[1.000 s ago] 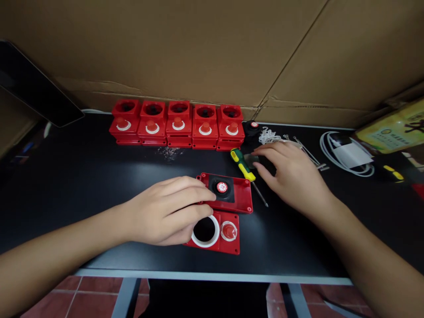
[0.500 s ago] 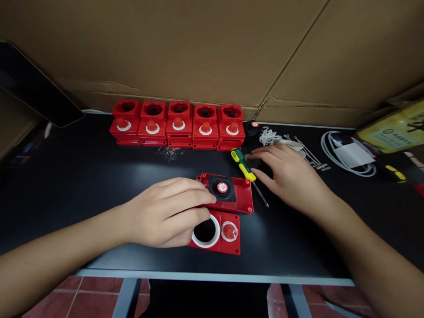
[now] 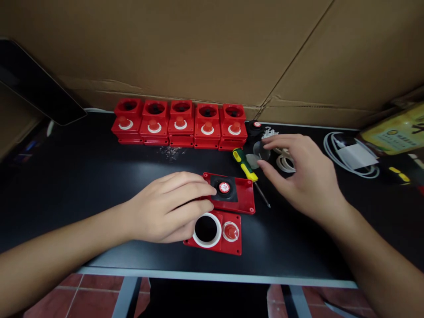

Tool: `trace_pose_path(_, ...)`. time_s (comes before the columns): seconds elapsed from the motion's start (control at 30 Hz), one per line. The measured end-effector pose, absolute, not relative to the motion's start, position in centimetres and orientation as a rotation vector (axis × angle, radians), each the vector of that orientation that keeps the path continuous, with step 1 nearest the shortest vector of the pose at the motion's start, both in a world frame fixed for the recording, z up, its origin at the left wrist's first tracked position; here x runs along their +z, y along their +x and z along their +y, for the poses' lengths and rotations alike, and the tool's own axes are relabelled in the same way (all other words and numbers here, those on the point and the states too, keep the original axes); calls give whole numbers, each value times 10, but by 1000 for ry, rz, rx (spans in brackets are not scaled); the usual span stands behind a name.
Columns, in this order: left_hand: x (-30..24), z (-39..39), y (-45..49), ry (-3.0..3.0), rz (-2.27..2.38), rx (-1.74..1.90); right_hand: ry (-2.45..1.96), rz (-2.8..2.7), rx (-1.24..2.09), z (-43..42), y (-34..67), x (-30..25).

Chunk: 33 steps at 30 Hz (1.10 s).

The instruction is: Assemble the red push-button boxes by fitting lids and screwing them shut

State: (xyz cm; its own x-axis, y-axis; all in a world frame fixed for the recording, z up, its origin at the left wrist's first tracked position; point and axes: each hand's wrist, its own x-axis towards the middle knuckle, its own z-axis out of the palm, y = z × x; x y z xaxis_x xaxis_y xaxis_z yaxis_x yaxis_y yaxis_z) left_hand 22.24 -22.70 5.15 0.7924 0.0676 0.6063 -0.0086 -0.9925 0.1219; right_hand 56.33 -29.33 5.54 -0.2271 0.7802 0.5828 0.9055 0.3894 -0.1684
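My left hand rests with stretched fingers over the left ends of two red plastic parts; its thumb is hidden. Under its fingertips lies a shallow red housing holding a black square piece with a round red-and-white centre. Closer to me lies a red cover plate with a white ring around a dark hole and a clear-rimmed red button. My right hand pinches a clear round disc between thumb and fingers. Another translucent disc lies beside a green-and-yellow screwdriver.
Several red boxes with white-ringed buttons stand in a row at the back, near dark crumbs. White rings lie behind my right hand. At right are a coiled white cable and a yellow package; a dark screen leans left.
My right hand has risen slightly off the pile with a clear disc between its fingers, uncovering white rings. My left hand stays almost in place over the red parts.
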Motion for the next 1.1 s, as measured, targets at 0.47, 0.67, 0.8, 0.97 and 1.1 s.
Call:
trace_pose_path(0.47, 51, -229, 227, 2905, 204, 816, -1021, -2239, 65, -314, 522, 47)
trace_pose_path(0.67, 51, -229, 225, 2930, 189, 810, -994, -2258, 84, -314, 523, 48)
trace_pose_path(0.8, 52, -229, 223, 2941, 199, 769, -1014, -2275, 87, -316, 523, 50)
trace_pose_path(0.97, 54, -228, 222, 2936, 236, 797, -1010, -2302, 102, -316, 524, 53)
trace_pose_path(1.1, 54, -227, 224, 2876, 331, 897, -1030, -2307, 120, -316, 525, 53)
